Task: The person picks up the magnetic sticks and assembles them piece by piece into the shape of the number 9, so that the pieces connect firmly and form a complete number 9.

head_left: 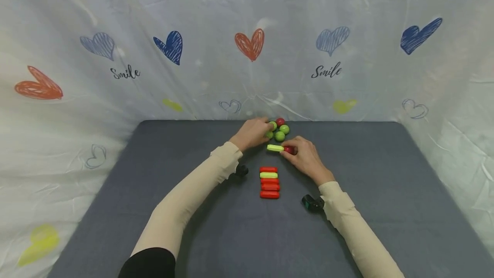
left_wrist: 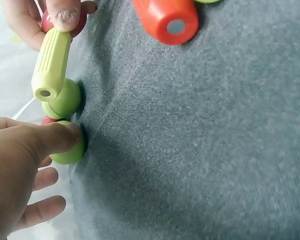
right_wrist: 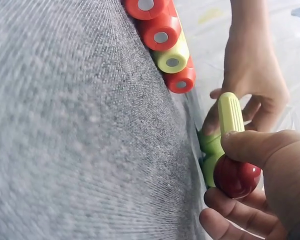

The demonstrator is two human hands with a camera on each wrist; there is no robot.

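Observation:
My right hand (head_left: 306,158) pinches a dark red ball (right_wrist: 237,176) together with a yellow-green handle (right_wrist: 231,112); the two touch end to end, the handle pointing left in the head view. At the table's back, my left hand (head_left: 252,133) has its thumb and fingers around a green ball (left_wrist: 69,149) in a small cluster. Beside it stand more green balls (head_left: 280,136) and a red ball (head_left: 280,121). Nearer the front, several red handles (head_left: 269,194) and one yellow-green handle (head_left: 268,175) lie side by side in a column.
A grey cloth (head_left: 247,235) covers the table. Behind its back edge hangs a white curtain (head_left: 208,76) printed with hearts. Black wrist devices sit under the left wrist (head_left: 242,170) and beside the right wrist (head_left: 312,203).

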